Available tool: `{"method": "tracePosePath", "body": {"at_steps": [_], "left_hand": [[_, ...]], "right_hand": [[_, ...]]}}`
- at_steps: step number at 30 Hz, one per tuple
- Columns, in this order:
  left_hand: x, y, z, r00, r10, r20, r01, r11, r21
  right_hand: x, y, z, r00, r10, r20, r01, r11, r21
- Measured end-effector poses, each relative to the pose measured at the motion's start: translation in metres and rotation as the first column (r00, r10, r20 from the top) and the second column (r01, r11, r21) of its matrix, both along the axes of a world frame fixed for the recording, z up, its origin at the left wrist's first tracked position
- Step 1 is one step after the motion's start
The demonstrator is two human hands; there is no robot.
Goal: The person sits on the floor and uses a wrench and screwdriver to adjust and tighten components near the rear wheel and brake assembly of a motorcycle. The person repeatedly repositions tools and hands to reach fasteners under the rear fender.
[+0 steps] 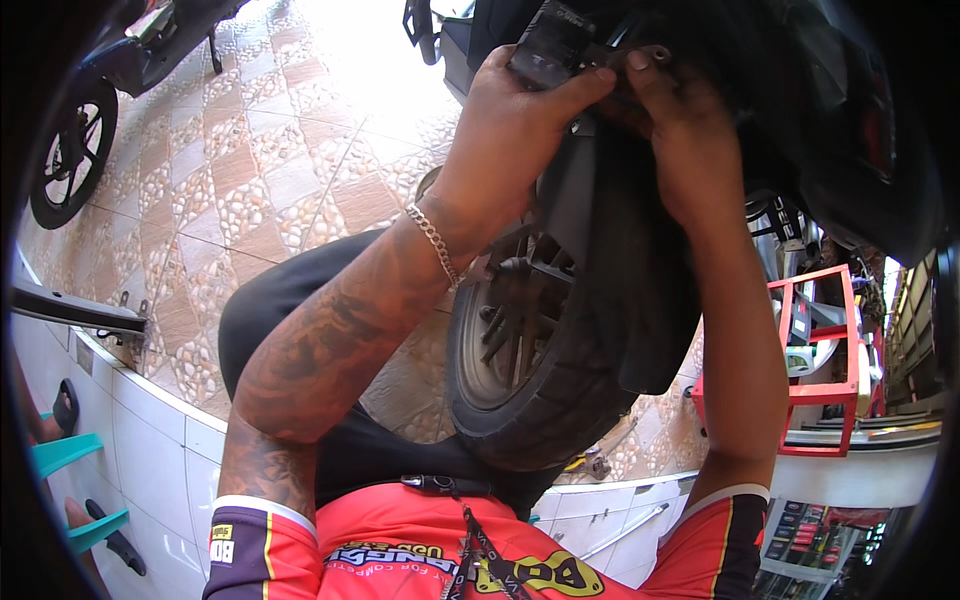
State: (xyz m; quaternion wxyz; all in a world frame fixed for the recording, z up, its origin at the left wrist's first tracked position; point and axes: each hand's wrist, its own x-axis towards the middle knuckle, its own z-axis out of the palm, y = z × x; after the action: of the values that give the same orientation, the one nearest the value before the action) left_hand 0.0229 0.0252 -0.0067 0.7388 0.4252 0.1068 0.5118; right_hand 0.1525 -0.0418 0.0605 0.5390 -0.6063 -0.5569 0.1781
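Observation:
My left hand [515, 125] is closed around a dark, glossy box-shaped part [548, 58] under the tail of a black motorcycle [820, 130]. Its thumb points toward my other hand. Close beside it, my right hand [690, 130] has its fingers bent in at the same dark spot, next to a small brownish metal piece with a round end [657, 54]. What those right fingers grip is hidden in shadow. Below both hands hangs a long black mudguard [640, 270], and the motorcycle's wheel with its worn tyre [540, 435] stands between my arms.
Another motorcycle's wheel [75, 155] stands at the far left on the patterned tile floor [250, 170]. At right is a red metal rack [850, 370] with things on it. A low white tiled ledge [150, 420] runs along the near side, with teal plastic legs [70, 455] at left.

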Motion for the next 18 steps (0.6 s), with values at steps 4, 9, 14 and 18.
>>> {"method": "tracePosePath", "body": {"at_steps": [4, 9, 14, 18], "left_hand": [[0.009, 0.003, -0.003, 0.998, -0.007, -0.059, 0.008, 1.000, 0.018], [0.023, 0.005, -0.001, 0.982, 0.019, -0.189, -0.012, 0.999, 0.042], [0.017, 0.007, 0.019, 0.993, -0.089, -0.075, 0.090, 0.996, 0.016], [0.028, 0.017, 0.031, 0.960, -0.131, -0.249, 0.144, 0.989, 0.034]], "right_hand": [[0.021, 0.008, 0.012, 0.899, -0.141, 0.415, 0.159, 0.987, -0.008], [0.047, 0.022, 0.005, 0.989, -0.079, 0.124, 0.078, 0.997, 0.011], [0.081, 0.034, 0.007, 0.992, 0.037, -0.120, -0.038, 0.999, -0.007], [0.113, 0.043, 0.015, 0.949, 0.110, -0.297, -0.106, 0.994, 0.031]]}}
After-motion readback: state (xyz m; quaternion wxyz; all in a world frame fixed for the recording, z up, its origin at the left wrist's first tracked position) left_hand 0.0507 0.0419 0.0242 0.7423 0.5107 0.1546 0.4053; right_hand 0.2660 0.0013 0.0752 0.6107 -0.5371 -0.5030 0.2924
